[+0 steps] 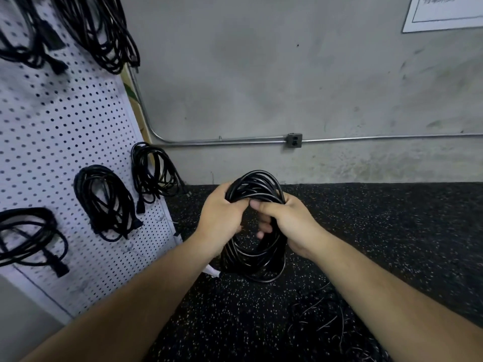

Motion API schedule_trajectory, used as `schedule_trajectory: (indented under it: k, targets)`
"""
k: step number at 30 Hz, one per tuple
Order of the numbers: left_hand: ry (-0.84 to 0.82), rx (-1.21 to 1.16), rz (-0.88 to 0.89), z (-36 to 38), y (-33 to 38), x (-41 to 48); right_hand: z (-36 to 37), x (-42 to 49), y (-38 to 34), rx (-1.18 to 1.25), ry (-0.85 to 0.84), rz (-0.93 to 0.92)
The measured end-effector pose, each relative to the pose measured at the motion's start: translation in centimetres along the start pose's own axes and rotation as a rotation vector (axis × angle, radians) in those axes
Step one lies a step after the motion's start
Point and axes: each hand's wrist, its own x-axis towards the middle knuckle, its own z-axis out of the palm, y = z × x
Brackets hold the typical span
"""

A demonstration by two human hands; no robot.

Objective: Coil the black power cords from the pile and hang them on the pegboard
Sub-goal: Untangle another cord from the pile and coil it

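Both my hands clamped on one coiled cord

My left hand (222,218) grips the coiled cord (254,226) at its upper left; my right hand (285,220) curls round its right side; forearms extended forward, converging.

A grey concrete wall (261,74) is seen, scuffed and stained. A metal conduit (366,138) is run along it, joined to an outlet box (294,140). A white sheet (444,14) is fixed at upper right. The floor (392,218) is covered in black speckled rubber.
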Motion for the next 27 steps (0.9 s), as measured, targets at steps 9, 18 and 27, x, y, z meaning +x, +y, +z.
schedule_trajectory:
  k: [9,18,27]
  targets:
    - [0.017,-0.063,-0.068,-4.5,-1.5,-0.3,4.5,0.8,0.3,-0.254,0.027,-0.056]
    - [0.261,0.086,0.004,-9.7,-3.1,-2.5,9.4,2.0,4.3,-0.266,0.101,0.115]
    - [0.404,0.104,-0.217,-15.2,-8.6,-7.1,14.6,2.5,10.6,-0.2,-0.126,0.195]
